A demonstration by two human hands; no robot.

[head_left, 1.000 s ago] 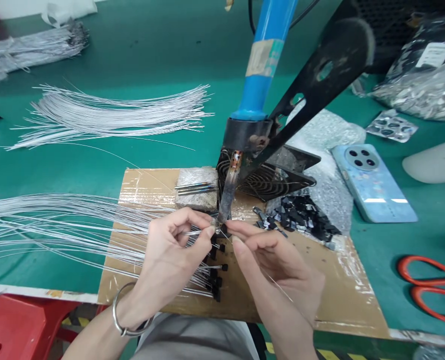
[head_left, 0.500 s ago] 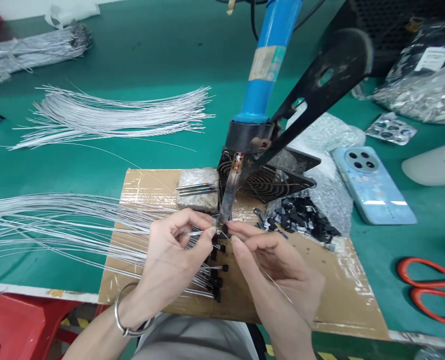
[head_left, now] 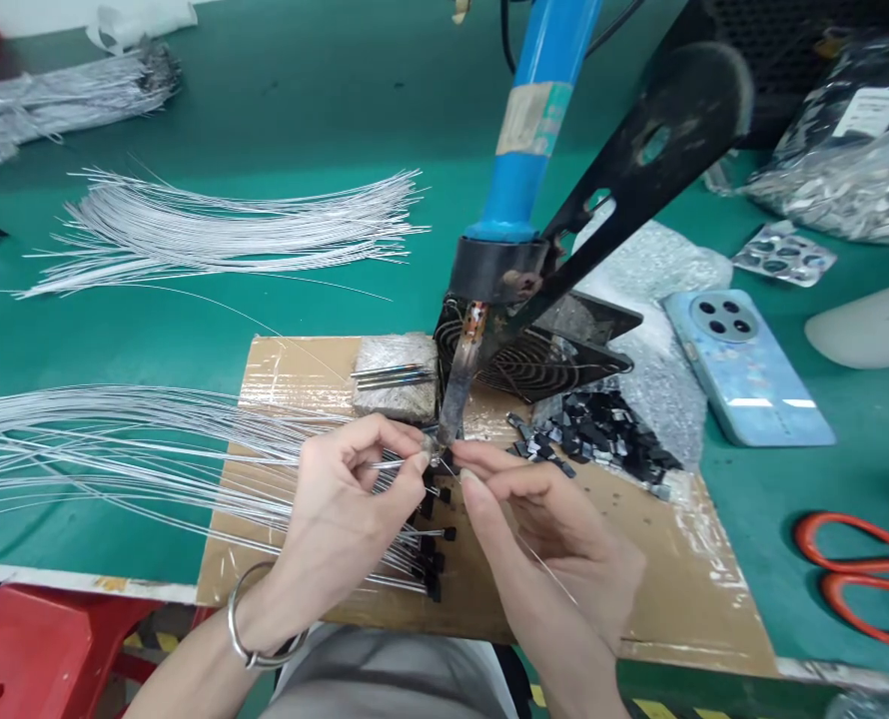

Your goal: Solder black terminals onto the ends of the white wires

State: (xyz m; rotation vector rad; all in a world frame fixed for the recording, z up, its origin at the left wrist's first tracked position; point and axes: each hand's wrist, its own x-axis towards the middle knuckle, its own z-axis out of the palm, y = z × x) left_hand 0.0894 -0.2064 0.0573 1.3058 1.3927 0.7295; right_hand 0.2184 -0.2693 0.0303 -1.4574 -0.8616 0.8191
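Observation:
A blue-handled soldering iron is fixed in a black metal bracket, its tip pointing down between my hands. My left hand pinches a white wire, with its end right at the iron's tip. From the right, my right hand pinches a thin strand of solder wire that reaches the same spot and trails back over the palm. The small part at the tip is mostly hidden by my fingertips. Below my left hand lie several white wires with black ends.
Cardboard covers the work area. Around the iron are a fan, a block with metal rods and black pieces. A phone and red-handled scissors lie right. White wires lie at the back left.
Both hands stay almost in place at the iron's tip, with only tiny shifts. The camera view has moved very slightly.

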